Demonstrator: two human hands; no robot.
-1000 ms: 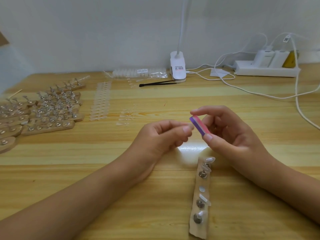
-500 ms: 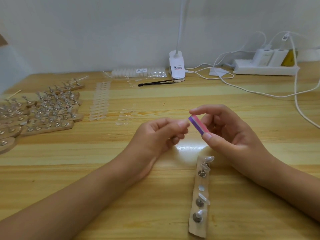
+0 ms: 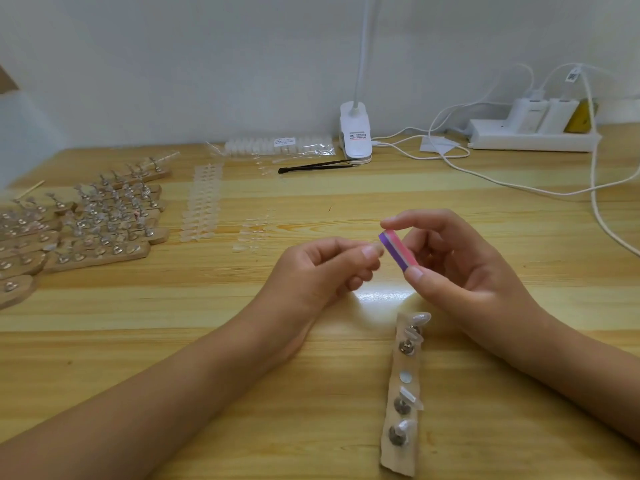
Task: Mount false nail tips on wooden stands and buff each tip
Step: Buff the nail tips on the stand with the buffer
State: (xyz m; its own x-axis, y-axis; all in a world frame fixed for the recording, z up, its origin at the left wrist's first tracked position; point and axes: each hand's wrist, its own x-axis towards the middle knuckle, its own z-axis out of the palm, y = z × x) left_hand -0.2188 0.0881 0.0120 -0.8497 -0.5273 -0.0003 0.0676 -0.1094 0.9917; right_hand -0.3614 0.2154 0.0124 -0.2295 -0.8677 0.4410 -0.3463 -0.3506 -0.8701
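Head view: right hand [image 3: 460,271] grips the pink/purple buffer block [image 3: 398,249] between index finger and thumb. Left hand [image 3: 322,268] is curled, thumb and forefinger pinched shut against the block's far end. I can't make out what's in the pinch (likely a nail tip off the stand's bare spot). The wooden stand [image 3: 401,393] lies near me, right of centre, with four tips mounted and the middle slot [image 3: 405,377] empty. A big batch of loaded stands [image 3: 97,223] sits far left, so I'd judge most of the mounting done. Strips of unmounted tips [image 3: 204,202] and loose tips [image 3: 252,230] lie beside them, so stock remains. Buffing on this stand looks mid-way.
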